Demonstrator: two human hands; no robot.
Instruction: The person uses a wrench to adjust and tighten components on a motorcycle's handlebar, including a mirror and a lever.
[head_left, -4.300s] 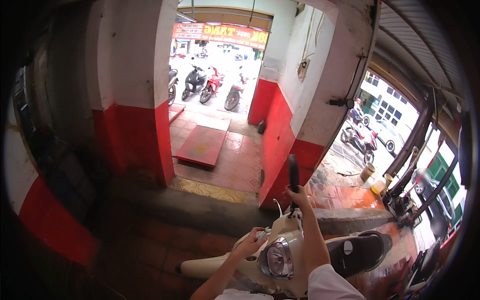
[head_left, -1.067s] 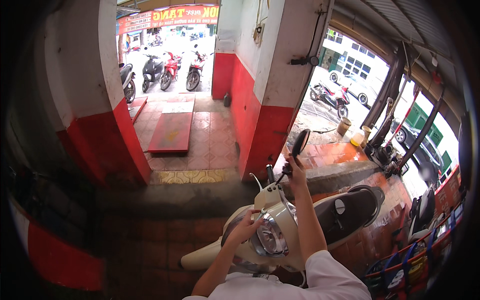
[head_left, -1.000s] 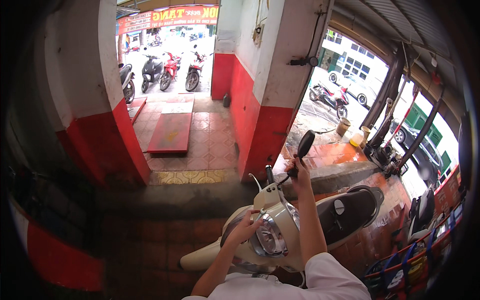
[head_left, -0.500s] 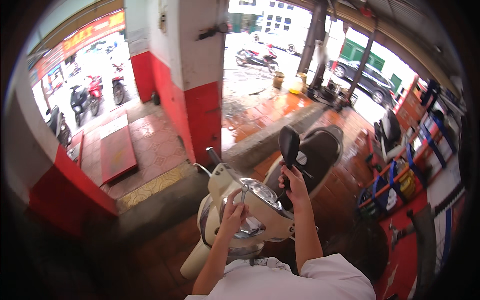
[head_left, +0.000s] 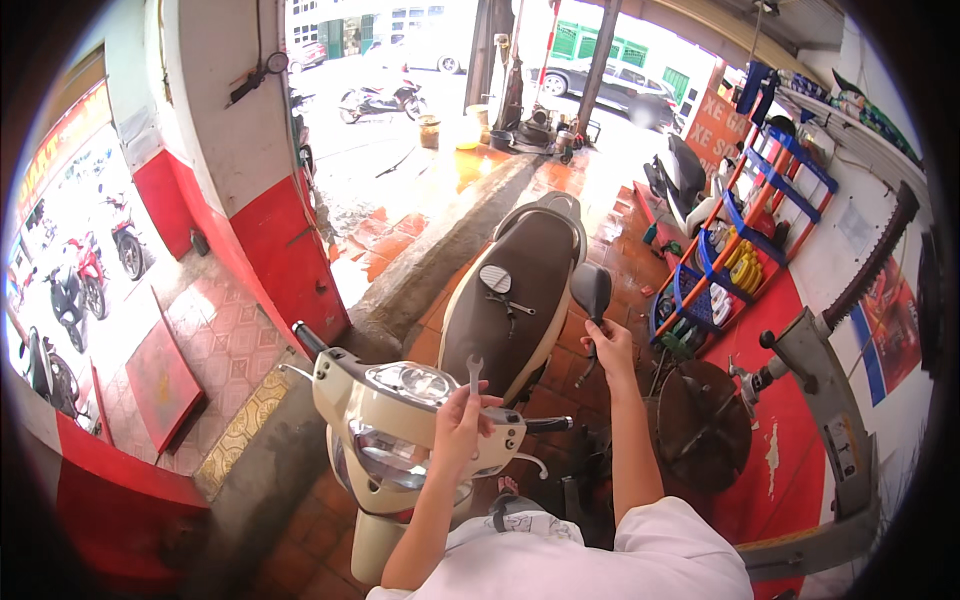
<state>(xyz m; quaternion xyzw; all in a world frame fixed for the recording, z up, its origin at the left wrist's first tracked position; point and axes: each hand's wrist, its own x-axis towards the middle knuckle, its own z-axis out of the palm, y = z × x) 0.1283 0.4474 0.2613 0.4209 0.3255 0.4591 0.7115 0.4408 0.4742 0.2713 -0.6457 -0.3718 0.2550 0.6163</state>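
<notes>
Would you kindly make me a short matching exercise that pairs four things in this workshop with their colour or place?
Column one:
1. Wrench
2. Scooter seat
3. Ladder-like rack
4. Black mirror

Column two:
A. Blue and orange
B. In the person's right hand
C. In the person's left hand
D. Dark brown

Right pairs: 1-C, 2-D, 3-A, 4-B.

"What do you wear behind your right hand [head_left: 614, 352]?"
"A white shirt [head_left: 590, 562]; its loose, short sleeve [head_left: 668, 535] leaves my right forearm [head_left: 632, 445] bare."
"And by your left hand [head_left: 460, 425]?"
"My left forearm [head_left: 424, 522] is bare too. Below that hand, the shirt shows blurred greyish marks [head_left: 545, 526]."
</notes>
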